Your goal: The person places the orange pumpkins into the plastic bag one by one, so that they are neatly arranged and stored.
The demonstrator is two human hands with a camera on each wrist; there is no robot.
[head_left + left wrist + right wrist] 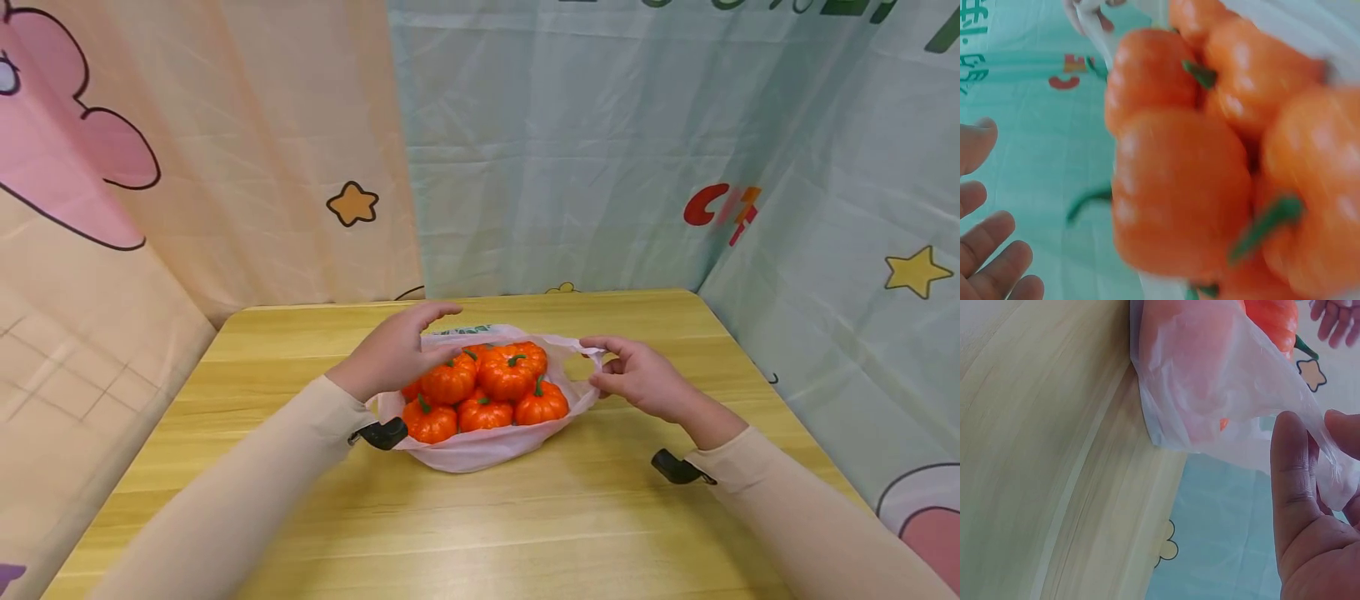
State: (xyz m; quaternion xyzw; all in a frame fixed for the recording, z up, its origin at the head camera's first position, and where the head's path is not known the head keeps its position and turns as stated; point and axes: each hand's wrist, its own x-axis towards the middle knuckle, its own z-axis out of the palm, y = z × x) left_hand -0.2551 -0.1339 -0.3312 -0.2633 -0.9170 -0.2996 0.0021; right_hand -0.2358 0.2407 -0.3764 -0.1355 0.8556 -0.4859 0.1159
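Several small orange pumpkins (506, 375) with green stems lie together in a thin white plastic bag (476, 457), its mouth spread wide on the table. My left hand (393, 350) hovers at the bag's left side, above the pumpkins, fingers extended and holding nothing. In the left wrist view its fingers (999, 253) are apart from the blurred pumpkins (1179, 187). At the bag's right end, my right hand (637, 379) pinches the bag's handle loop between thumb and fingers. The right wrist view shows that stretched handle (1338, 475) between them.
The bag sits toward the back half of a light wooden table (495, 533). Printed cloth curtains (555, 167) hang behind the table and along both sides. A black wrist mount (677, 467) sticks out at each sleeve cuff.
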